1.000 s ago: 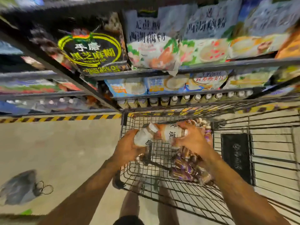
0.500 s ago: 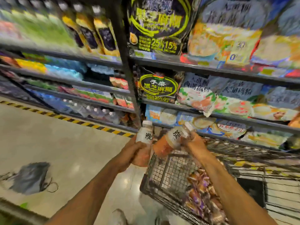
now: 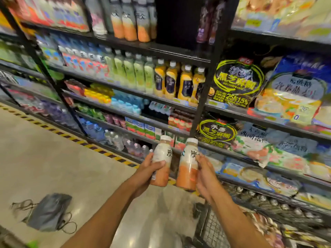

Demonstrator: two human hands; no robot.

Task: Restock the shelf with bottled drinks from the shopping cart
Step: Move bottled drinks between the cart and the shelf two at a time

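Note:
My left hand grips an upright bottle with a white cap, pale label and orange drink. Beside it my right hand grips a matching bottle. Both bottles are held side by side in front of the black shelf, above the floor. On the top shelf stand matching orange-bottomed bottles, with a dark gap to their right. The wire shopping cart sits low at the right, with several more packaged drinks in it.
Green and yellow bottles fill the shelf level below the top one. Large snack bags fill the right-hand bay. A grey bag with cords lies on the floor at the left. Yellow-black tape marks the shelf base.
Both hands lifted the two bottles out of the cart and brought them upright, side by side. My view swung up and left from the cart to the drinks shelves.

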